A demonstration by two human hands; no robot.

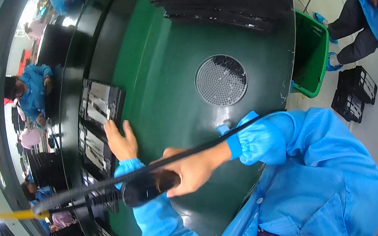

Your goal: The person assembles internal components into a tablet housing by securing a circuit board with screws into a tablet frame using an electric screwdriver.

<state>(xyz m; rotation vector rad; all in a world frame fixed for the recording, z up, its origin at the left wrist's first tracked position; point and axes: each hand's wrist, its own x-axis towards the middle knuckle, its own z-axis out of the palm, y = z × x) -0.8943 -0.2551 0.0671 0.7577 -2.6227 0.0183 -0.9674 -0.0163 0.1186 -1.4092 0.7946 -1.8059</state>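
Observation:
My right hand (194,170) is closed around a black electric screwdriver (140,190), seen nearly end-on, with a cord and a coil running left from it. The screwdriver hangs above my left forearm and partly hides it. My left hand (122,141) is open, fingers stretched out, the fingertips at the near edge of a black frame with silvery plates (99,101). Just nearer lies a second black frame (95,148) of the same kind, touching or close to the first. Whether my left fingers press on the frame I cannot tell.
A round grey dish (216,87) with small black pieces sits on the green table (166,58). Black panels (230,1) are stacked at the far side. A green bin (310,52) stands right of the table, near black units (354,92) on the floor. Co-workers are at left and right.

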